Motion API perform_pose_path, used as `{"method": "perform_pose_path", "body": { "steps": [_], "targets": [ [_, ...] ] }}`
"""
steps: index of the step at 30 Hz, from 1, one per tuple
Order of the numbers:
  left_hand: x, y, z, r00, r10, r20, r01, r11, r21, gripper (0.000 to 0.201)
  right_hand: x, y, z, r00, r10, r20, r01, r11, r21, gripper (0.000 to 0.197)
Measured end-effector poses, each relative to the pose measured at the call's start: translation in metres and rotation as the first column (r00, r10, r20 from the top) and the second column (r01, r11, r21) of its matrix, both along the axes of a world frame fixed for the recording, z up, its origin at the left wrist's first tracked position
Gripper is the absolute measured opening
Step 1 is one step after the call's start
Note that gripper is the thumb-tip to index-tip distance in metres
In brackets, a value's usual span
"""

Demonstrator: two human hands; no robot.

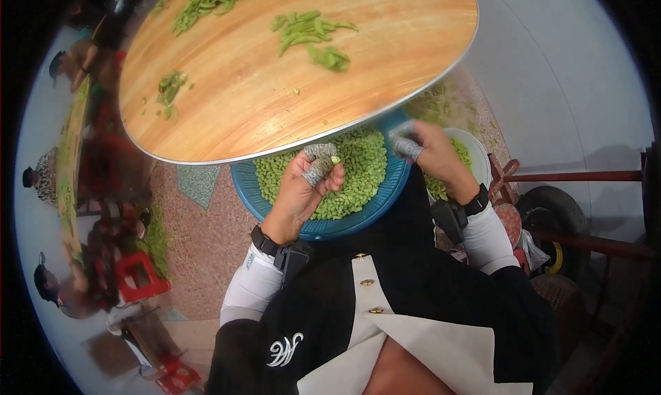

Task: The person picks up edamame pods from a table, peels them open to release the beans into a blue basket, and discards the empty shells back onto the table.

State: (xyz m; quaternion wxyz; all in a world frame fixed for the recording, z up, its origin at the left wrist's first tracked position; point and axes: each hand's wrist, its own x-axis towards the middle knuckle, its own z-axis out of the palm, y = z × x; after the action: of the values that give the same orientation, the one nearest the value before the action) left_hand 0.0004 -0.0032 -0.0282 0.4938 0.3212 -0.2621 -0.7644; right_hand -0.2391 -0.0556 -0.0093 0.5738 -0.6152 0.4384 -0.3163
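My left hand (311, 179) is closed in a pinch above a blue basin (248, 206) full of shelled green beans (365, 168). A small pale-green bean (335, 159) shows at its wrapped fingertips; whether pod is still around it is hidden. To the right, over the basin's edge, my right hand (432, 151) is smeared by motion, and what its fingers hold cannot be made out. Grey wrapping covers the thumb and a finger of my left hand, and at least one digit of my right. Bean pods (311, 30) lie in small heaps on the round wooden tabletop (227, 106) beyond my hands.
A pale bowl (484, 168) with more green beans stands right of the basin. Green scraps (447, 109) litter the floor beyond it. A dark tire (554, 219) and red metal bars (585, 177) are at the right. Several people sit along a long table (71, 168) at far left, near a red stool (140, 276).
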Motion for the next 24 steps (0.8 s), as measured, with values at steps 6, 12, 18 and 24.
{"method": "perform_pose_path", "body": {
  "steps": [6, 12, 18, 24],
  "targets": [
    [-0.015, 0.003, 0.012, 0.990, 0.074, 0.123, -0.069, 0.997, -0.041, 0.015, 0.046, 0.017, 0.019, 0.947, 0.141, 0.289, -0.193, 0.968, 0.160, 0.014],
    [-0.017, 0.009, 0.019, 0.921, 0.172, 0.348, -0.112, 0.976, -0.185, 0.014, 0.056, 0.017, 0.010, 0.953, 0.231, 0.195, -0.238, 0.971, 0.013, 0.016],
    [-0.013, 0.005, 0.012, 0.966, 0.100, 0.239, -0.086, 0.994, -0.069, 0.011, 0.059, 0.014, 0.014, 0.954, 0.258, 0.152, -0.250, 0.966, -0.069, 0.012],
    [-0.016, 0.002, 0.008, 0.842, 0.262, 0.471, -0.141, 0.951, -0.277, 0.014, 0.070, 0.017, 0.010, 0.951, -0.029, -0.308, -0.167, 0.788, -0.593, 0.013]
  ]
}}
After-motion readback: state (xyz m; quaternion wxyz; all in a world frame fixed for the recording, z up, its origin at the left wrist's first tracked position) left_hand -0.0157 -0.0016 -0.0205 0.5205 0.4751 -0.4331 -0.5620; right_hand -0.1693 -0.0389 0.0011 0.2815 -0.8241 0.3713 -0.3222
